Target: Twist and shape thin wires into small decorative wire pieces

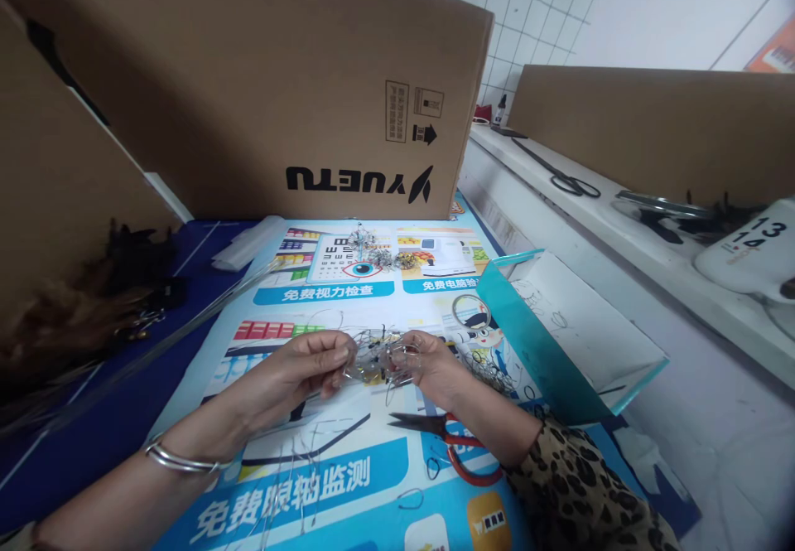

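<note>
Between my two hands is a tangled bundle of thin silvery wire (376, 359), held a little above the printed sheet. My left hand (320, 360) pinches its left side with thumb and forefinger. On the other side, the fingers of my right hand (428, 364) are closed on the wire loops. Red-handled scissors (444, 428) lie under my right wrist, blades pointing left. A loose heap of wire (490, 369) rests just right of my right hand. Farther back sits another small wire cluster (385, 257). Straight wire strands (301, 485) lie on the sheet near me.
A large cardboard box (310, 79) stands upright at the back. To the right is an open teal box (546, 352) with a white inside. Black scissors (571, 182) and a white container (751, 244) are on the ledge. Dark and brown hair-like bundles (118, 286) lie left.
</note>
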### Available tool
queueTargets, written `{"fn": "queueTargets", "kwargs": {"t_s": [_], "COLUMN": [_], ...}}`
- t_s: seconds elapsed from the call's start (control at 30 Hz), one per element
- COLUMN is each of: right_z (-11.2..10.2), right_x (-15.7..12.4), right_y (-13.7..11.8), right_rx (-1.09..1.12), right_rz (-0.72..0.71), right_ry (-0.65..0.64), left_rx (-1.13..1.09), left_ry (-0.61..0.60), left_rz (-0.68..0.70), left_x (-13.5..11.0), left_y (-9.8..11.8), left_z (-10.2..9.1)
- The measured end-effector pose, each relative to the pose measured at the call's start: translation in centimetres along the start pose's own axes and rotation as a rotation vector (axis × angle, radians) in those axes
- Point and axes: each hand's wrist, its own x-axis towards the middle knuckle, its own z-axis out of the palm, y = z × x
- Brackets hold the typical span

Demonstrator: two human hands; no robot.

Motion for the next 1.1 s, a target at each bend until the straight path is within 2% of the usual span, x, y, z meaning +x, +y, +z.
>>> {"fn": "queueTargets", "kwargs": {"t_s": [0.2,0.53,0.83,1.1], "right_z": [0.2,-0.2,-0.1,0.1], "right_x": [-0.2,-0.5,-0.5,0.0], "right_y": [-0.4,-1.1,-0.8,-0.2], "right_rx": [-0.022,-0.008,-0.002,-0.035], "right_rz": [0.036,0.014,0.019,0.016], "right_ry": [-0.026,-0.185,-0.119,0.015], "left_rx": [-0.020,-0.059,-0.056,-0.054], "left_ry": [0.007,0.014,-0.001,-0.029], "left_rz": [0.017,0.057,0.039,0.063], "left_x": [-0.3,-0.2,-0.1,-0.1], "left_y": [0.6,0.8,0.8,0.6], "left_z": [0.1,-0.6,-0.6,-0.3]}}
